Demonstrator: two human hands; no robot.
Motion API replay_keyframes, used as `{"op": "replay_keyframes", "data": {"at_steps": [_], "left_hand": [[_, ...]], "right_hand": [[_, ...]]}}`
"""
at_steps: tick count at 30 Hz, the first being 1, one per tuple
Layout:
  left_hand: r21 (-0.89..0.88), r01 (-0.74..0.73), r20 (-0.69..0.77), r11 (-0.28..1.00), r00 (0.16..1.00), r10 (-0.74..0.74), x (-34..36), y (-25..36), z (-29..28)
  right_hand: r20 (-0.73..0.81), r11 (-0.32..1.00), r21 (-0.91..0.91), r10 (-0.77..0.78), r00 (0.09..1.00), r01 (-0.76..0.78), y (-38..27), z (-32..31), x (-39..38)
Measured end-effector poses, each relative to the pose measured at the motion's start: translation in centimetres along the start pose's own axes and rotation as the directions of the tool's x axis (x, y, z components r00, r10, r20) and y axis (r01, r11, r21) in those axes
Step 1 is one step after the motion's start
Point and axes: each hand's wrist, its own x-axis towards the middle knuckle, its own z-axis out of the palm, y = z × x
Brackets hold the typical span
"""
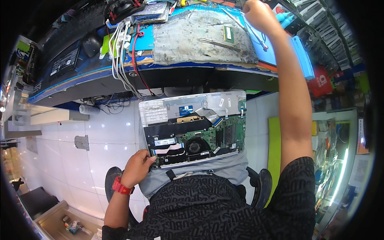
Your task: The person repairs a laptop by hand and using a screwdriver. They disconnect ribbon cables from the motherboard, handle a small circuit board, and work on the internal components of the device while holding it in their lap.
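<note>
An opened laptop (194, 130) lies across my lap, its inside showing a green circuit board, a black round fan (195, 146) and loose ribbon cables (210, 116). My left hand (138, 165) grips its near left corner, thumb on top, fingers partly hidden beneath. My right arm stretches far forward to the right end of the bench. There my right hand (261, 17) is curled at the top edge of the view, beside a slim tool (256, 37) on a blue surface. What its fingers hold, if anything, is hidden.
On the bench, a worn grey mat (188, 40) bears tweezers (220, 44) and a green memory module (228, 34). White cables (119, 56) and a red wire hang over its front edge. Chair armrests (262, 186) flank me. A glass display case (336, 160) stands at right.
</note>
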Motion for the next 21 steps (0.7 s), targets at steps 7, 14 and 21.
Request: {"op": "replay_keyframes", "data": {"at_steps": [7,14,21], "left_hand": [[-0.124,0.016,0.009,0.992,1.0,-0.015,-0.1,-1.1,0.5],[-0.012,-0.011,-0.014,1.0,1.0,0.011,0.0,-0.5,0.8],[-0.016,-0.015,-0.024,1.0,1.0,0.015,-0.2,-0.6,0.8]], "right_hand": [[0.138,0.99,-0.136,-0.008,0.99,0.027,5.7,1.2,-2.9],[-0.056,0.984,-0.176,0.026,0.998,-0.035,5.1,4.1,-7.2],[-0.436,0.978,0.159,-0.051,0.898,0.133,1.1,1.8,-9.2]]}}
